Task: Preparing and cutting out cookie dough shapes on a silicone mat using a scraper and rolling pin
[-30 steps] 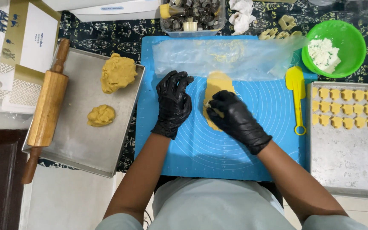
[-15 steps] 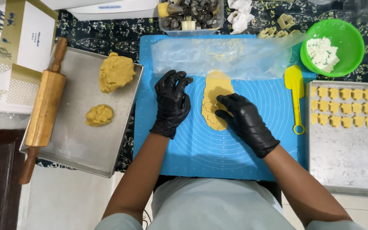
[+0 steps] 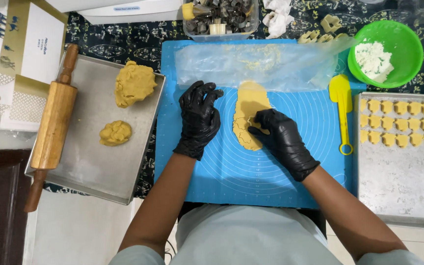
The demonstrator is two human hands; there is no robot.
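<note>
A rolling pin (image 3: pixel 52 128) lay along the left rim of a metal tray (image 3: pixel 89 167), well left of the blue mat (image 3: pixel 271 181). On that tray sat a large dough lump (image 3: pixel 133 83) and, nearer the person, a small lump (image 3: pixel 115 133). Left of the mat's middle, the left hand (image 3: pixel 199 118) (black-gloved) rested on the mat with fingers spread and loosely curled, holding nothing, just beside the dough sheet (image 3: pixel 249 105). The sheet lay flat on the mat, a little above its centre, narrow and elongated. The right hand (image 3: pixel 283 137), also gloved, lay on the sheet's lower right edge, fingertips pinched down on it; whether a cutter sat under them I could not tell. A clear plastic sheet (image 3: pixel 266 61) covered the mat's far edge. A yellow spatula (image 3: pixel 342 105) lay on the mat's right edge, a green bowl (image 3: pixel 406 39) beyond its far right corner, and a second tray (image 3: pixel 403 191) with rows of cut pieces (image 3: pixel 401 122) right of the mat.
</note>
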